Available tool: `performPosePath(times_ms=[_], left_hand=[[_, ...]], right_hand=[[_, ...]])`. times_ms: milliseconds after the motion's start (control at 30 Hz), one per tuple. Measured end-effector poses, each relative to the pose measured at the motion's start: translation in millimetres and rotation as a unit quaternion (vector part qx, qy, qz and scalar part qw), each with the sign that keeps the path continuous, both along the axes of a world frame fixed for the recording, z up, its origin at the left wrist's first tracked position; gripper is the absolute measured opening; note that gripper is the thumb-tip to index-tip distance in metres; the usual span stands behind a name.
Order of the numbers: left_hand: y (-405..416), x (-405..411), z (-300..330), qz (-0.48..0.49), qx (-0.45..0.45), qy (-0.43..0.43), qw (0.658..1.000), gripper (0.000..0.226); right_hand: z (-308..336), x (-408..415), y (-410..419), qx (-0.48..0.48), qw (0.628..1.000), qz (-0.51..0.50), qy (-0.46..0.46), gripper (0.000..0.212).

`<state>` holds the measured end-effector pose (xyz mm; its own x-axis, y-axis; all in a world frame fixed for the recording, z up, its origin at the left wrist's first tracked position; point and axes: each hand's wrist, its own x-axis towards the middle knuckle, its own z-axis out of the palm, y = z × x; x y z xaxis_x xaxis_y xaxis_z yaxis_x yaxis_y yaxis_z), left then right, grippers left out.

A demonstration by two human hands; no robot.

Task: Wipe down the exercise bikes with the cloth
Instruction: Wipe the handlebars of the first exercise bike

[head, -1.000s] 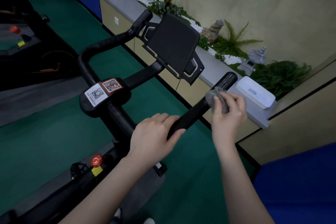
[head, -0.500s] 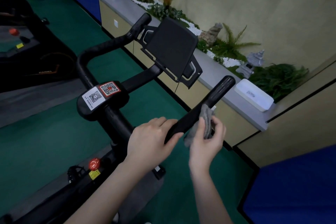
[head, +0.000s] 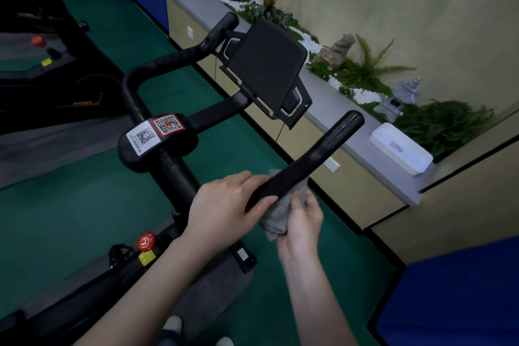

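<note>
The left hand (head: 224,205) has its fingers curled around the bike's black handlebar (head: 309,160). The right hand (head: 302,222) pinches the gray cloth (head: 276,219), which is bunched under that bar, touching it.

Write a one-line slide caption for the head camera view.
Left hand steadies the handlebar while the right hand wipes it with a grey cloth.

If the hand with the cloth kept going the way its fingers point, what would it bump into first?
The right hand holds the grey cloth under the handlebar's right grip. Its fingers point up at that bar, so the cloth would press into it first, though depth is hard to judge.
</note>
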<state>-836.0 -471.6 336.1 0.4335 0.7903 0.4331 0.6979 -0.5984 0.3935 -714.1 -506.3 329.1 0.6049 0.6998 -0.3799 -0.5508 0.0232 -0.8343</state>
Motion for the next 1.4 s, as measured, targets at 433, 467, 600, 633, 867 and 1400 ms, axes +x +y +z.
performPosePath(times_ms=[433,467,600,633,867,1400], left_hand=[[-1,0,3,0.018,-0.031,0.015,0.999,0.047],[-1,0,3,0.018,-0.035,0.014,0.999,0.048],[-1,1,5,0.02,-0.06,0.0,0.998,0.049],[-1,1,5,0.022,-0.066,-0.002,0.998,0.049],[1,-1,9,0.017,-0.117,0.019,0.993,0.059],[25,42,24,-0.053,-0.216,-0.023,0.975,0.045]], right_hand=[[-3,23,-3,0.008,0.983,0.18,0.04,0.028],[-2,25,0,0.011,0.983,0.18,0.039,0.029],[-1,29,6,0.02,0.984,0.17,0.054,0.033],[-1,28,4,0.017,0.982,0.178,0.062,0.033],[-2,30,2,0.025,0.982,0.167,0.084,0.033],[6,26,16,0.025,0.962,-0.145,-0.232,0.012]])
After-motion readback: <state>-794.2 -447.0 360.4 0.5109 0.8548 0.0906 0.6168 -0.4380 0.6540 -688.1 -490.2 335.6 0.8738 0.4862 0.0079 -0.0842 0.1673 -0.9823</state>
